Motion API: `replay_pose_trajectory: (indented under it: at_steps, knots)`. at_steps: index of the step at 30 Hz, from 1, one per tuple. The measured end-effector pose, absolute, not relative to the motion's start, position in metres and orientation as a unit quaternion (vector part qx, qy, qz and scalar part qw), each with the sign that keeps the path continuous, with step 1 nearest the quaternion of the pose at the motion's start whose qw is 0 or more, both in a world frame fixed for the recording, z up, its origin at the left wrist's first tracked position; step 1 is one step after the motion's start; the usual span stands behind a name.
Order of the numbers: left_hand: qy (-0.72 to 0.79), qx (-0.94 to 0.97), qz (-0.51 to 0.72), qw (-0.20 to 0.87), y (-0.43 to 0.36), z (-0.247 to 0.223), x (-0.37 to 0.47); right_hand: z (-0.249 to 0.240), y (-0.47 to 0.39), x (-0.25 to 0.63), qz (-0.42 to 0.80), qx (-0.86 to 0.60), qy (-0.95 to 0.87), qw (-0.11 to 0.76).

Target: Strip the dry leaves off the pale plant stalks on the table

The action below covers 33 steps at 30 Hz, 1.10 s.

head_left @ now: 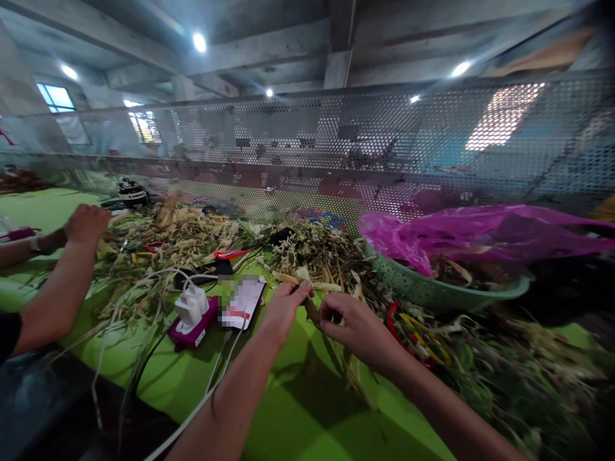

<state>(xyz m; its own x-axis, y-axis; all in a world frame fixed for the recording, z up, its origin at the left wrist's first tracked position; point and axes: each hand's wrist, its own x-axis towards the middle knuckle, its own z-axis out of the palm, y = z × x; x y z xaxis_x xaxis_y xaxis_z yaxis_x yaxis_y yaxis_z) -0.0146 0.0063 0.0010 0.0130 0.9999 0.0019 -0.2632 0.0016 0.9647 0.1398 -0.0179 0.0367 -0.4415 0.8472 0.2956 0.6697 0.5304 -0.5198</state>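
Above the green tabletop (307, 410), my left hand (284, 306) is closed, thumb and fingers pinching one end of a brownish-green plant stalk (312, 312). Close by on the right, my right hand (353, 328) has its fingertips pinched together at the stalk's lower side. Thin leafy strands (353, 378) hang beneath my right hand. Just beyond both hands lies a heap of dried, curled plant stems and leaves (331, 253). A phone (244, 301) with a lit screen rests left of my left hand, a cable plugged into its lower end.
A purple power strip (195, 330) holds white chargers (191, 304), with cables crossing the table. Red-handled pliers (235, 253) lie in the debris. At right stand a green basket (446, 291) under a magenta plastic bag (480, 234), plus yellow-handled pliers (423, 333). Another person's arm (62, 288) is at left.
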Motion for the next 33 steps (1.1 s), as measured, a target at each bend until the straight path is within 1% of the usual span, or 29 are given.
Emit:
replay_pose_trajectory:
  at_steps: [2,6,8,11,13,15,20,25,29,33]
  knots:
    - [0.433,0.437,0.545,0.57,0.007,0.002,-0.016,0.037,-0.016,0.144,0.192,-0.449,-0.823,0.29]
    - [0.393,0.464,0.528,0.593,0.005,0.006,-0.015,0.037,-0.01,0.153,0.174,-0.47,-0.757,0.419]
    - [0.367,0.464,0.522,0.614,0.003,0.007,-0.013,0.034,-0.007,0.156,0.186,-0.485,-0.731,0.444]
    - [0.355,0.438,0.516,0.645,0.0,0.008,-0.011,0.027,-0.001,0.158,0.271,-0.474,-0.721,0.426]
    - [0.351,0.424,0.522,0.652,-0.002,0.007,-0.011,0.022,0.003,0.159,0.296,-0.457,-0.726,0.419]
    - [0.352,0.427,0.525,0.647,-0.002,0.006,-0.011,0.019,0.005,0.161,0.274,-0.454,-0.736,0.42]
    - [0.398,0.477,0.513,0.592,0.001,0.002,-0.012,0.028,0.001,0.159,0.158,-0.438,-0.784,0.41]
    - [0.412,0.478,0.518,0.577,0.003,-0.004,-0.012,0.038,-0.002,0.159,0.107,-0.435,-0.805,0.388]
    - [0.365,0.456,0.524,0.619,0.002,-0.002,-0.011,0.036,0.005,0.166,0.113,-0.458,-0.785,0.401]
    - [0.337,0.45,0.52,0.643,0.0,0.001,-0.011,0.03,0.01,0.169,0.19,-0.47,-0.77,0.387]
